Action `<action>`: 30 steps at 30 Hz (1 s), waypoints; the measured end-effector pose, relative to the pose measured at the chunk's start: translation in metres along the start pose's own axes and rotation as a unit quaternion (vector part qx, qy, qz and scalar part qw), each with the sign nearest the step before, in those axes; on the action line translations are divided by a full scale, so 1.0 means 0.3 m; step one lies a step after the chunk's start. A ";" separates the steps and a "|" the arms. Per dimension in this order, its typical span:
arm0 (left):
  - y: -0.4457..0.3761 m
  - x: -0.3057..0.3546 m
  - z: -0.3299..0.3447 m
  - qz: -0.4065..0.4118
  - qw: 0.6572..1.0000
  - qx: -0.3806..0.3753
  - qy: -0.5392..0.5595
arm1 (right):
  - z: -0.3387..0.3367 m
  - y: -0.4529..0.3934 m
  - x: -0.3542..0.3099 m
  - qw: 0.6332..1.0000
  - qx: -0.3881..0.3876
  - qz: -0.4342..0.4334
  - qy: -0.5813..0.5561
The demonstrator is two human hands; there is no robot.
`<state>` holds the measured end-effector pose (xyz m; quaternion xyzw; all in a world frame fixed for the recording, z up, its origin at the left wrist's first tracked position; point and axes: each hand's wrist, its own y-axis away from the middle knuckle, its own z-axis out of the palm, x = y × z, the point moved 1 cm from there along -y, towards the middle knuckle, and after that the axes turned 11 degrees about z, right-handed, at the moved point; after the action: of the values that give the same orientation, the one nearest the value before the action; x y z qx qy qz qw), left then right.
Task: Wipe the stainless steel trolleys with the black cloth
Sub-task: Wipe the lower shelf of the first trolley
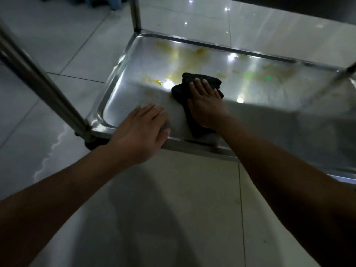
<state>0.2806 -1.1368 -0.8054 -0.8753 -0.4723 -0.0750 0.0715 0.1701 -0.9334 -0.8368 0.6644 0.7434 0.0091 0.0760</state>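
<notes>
The bottom shelf of a stainless steel trolley (123,78) lies low in front of me, with raised rims. Yellow stains (179,60) are smeared over its far half. A black cloth (200,81) lies folded on the shelf near the middle. My right hand (206,105) presses flat on the cloth, fingers straight. My left hand (140,132) rests on the shelf's near rim, fingers straight, to the left of the cloth.
Steel posts rise at the near left corner (38,78), the far left corner (135,14) and the right (344,72). A dark caster (94,145) sits under the near left corner. Glossy grey floor tiles (173,209) surround the trolley.
</notes>
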 end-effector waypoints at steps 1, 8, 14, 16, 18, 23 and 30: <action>0.026 -0.016 0.000 -0.009 1.000 0.004 0.006 | 0.000 0.005 -0.030 1.000 0.001 -0.007 0.000; 0.160 -0.074 0.000 -0.036 0.999 0.016 0.017 | 0.014 0.027 -0.206 0.999 -0.015 -0.034 -0.011; 0.253 -0.111 -0.013 -0.037 0.999 0.017 0.008 | 0.032 0.035 -0.321 0.998 -0.010 -0.057 -0.011; 0.272 -0.115 -0.016 -0.034 0.999 0.015 0.007 | 0.036 0.035 -0.342 0.998 -0.011 -0.062 -0.011; 0.295 -0.122 -0.017 -0.041 0.999 0.008 0.006 | 0.041 0.032 -0.373 0.998 -0.015 -0.066 -0.007; 0.334 -0.144 -0.021 -0.050 0.999 0.018 -0.002 | 0.054 0.022 -0.457 0.997 -0.017 -0.080 -0.003; 0.358 -0.158 -0.020 -0.066 0.997 0.029 -0.001 | 0.056 0.011 -0.583 0.993 -0.015 -0.114 -0.005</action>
<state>0.3445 -1.2351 -0.8149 -0.8401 -0.5308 -0.0644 0.0915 0.1938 -1.1076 -0.8356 0.5740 0.8139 0.0085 0.0899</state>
